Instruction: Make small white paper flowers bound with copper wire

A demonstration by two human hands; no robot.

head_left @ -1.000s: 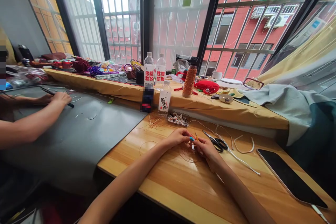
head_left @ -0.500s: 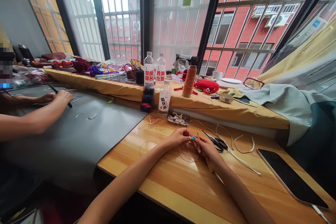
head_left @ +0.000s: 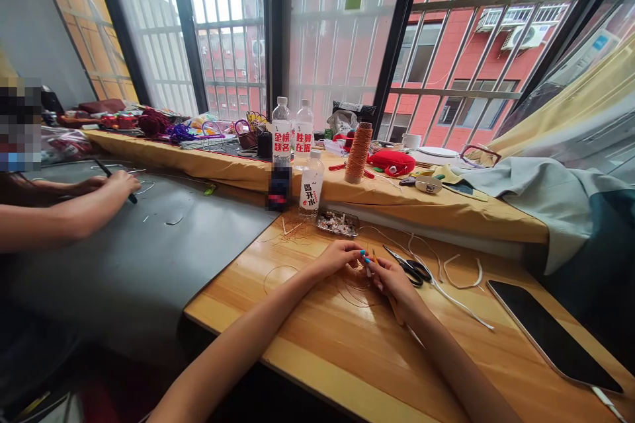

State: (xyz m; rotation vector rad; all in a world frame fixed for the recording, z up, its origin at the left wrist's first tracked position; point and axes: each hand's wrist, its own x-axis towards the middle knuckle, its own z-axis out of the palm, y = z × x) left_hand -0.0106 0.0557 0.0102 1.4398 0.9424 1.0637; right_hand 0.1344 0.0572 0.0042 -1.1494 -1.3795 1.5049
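My left hand (head_left: 338,256) and my right hand (head_left: 391,279) meet over the wooden table (head_left: 317,337), fingertips pinched together on a small piece with thin orange thread (head_left: 354,292) looping under them. What exactly sits between the fingers is too small to tell. Black-handled scissors (head_left: 409,268) lie just right of my right hand. A white cord (head_left: 459,304) trails across the wood beyond the scissors.
A small tray of bits (head_left: 338,223), a water bottle (head_left: 312,190) and an orange thread spool (head_left: 358,153) stand behind my hands. A dark tablet (head_left: 548,332) lies at right. On the left, another person's hand (head_left: 118,184) holds a black tool over a grey mat (head_left: 143,251).
My two hands stayed together, shifting slightly as the fingers work the small piece. The other person's hand with the black tool moved a little.
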